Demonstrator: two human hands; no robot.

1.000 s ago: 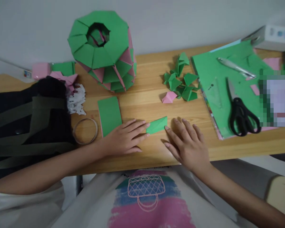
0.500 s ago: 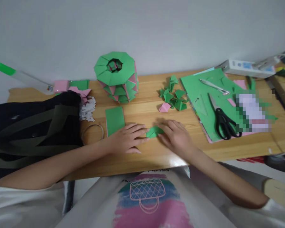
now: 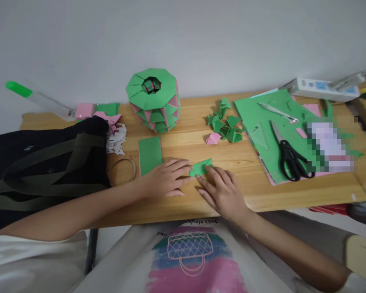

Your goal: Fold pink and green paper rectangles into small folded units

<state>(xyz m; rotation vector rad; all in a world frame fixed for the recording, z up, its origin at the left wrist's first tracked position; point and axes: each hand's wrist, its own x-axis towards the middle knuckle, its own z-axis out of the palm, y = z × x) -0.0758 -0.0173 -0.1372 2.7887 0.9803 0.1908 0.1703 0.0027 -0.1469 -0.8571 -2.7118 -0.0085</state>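
Observation:
A small folded green paper piece (image 3: 200, 167) lies on the wooden table between my hands. My left hand (image 3: 171, 179) rests flat with fingers spread, its fingertips touching the piece's left end. Fingertips of my right hand (image 3: 224, 189) touch the piece's lower right side, the fingers apart and the palm low over the table. Left of the piece is a stack of green paper rectangles (image 3: 150, 155), partly behind my left hand. Behind the hands stands a round green and pink folded-paper structure (image 3: 154, 99). Folded green pieces (image 3: 227, 126) and one pink piece (image 3: 213, 138) lie at the back.
On the right, green sheets (image 3: 262, 134) carry black-handled scissors (image 3: 289, 158), a pen (image 3: 277, 112) and a blurred-out object (image 3: 331, 146). A power strip (image 3: 323, 89) lies behind. A dark bag (image 3: 55, 162), a tape ring (image 3: 122, 171) and white scraps (image 3: 117, 140) are at left.
My right hand has moved down and off the top of the green piece, so more of it shows, and the piece is tilted upward at its right end. The view has shifted slightly.

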